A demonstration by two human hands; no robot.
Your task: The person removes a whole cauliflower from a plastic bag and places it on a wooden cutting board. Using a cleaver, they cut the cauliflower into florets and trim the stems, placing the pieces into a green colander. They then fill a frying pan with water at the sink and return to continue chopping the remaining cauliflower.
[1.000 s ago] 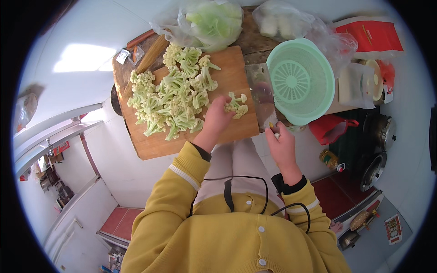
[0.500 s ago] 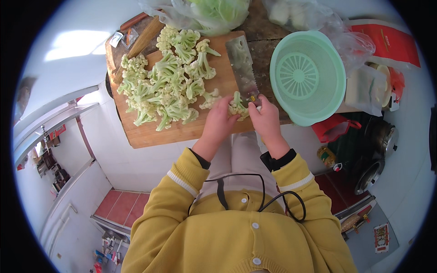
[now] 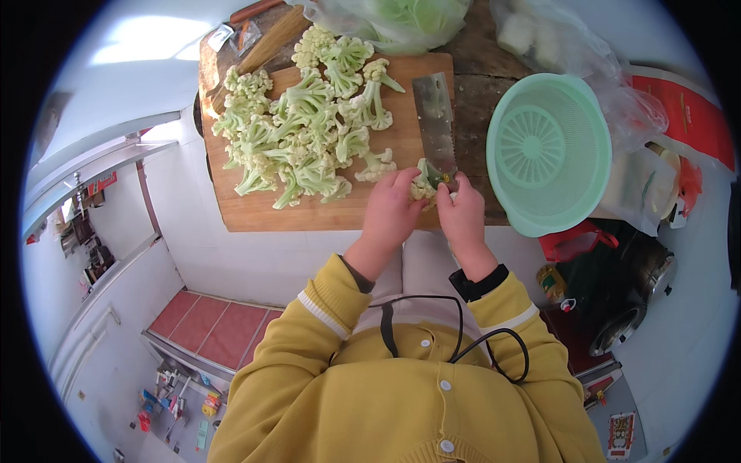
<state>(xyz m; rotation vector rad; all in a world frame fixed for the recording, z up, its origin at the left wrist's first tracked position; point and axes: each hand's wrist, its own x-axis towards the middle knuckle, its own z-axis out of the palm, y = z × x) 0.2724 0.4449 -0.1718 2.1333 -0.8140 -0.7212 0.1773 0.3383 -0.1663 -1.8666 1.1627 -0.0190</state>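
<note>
Between my two hands is a small cauliflower floret, pale green and cream, over the near right part of the wooden cutting board. My left hand is closed, its fingertips gripping the floret from the left. My right hand is closed at the near end of a wide-bladed knife; the handle is hidden by the fingers. The knife's wet metal blade points away from me along the board's right side. Many cut florets lie heaped on the left and middle of the board.
A mint-green colander stands right of the board. Behind are a plastic bag of leafy greens, a bag of white pieces and a red package. A wooden stick lies far left. A black cable hangs across my front.
The whole view has shifted and turned slightly, so the board and colander appear further right. My hands keep the same grip on the floret and the knife.
</note>
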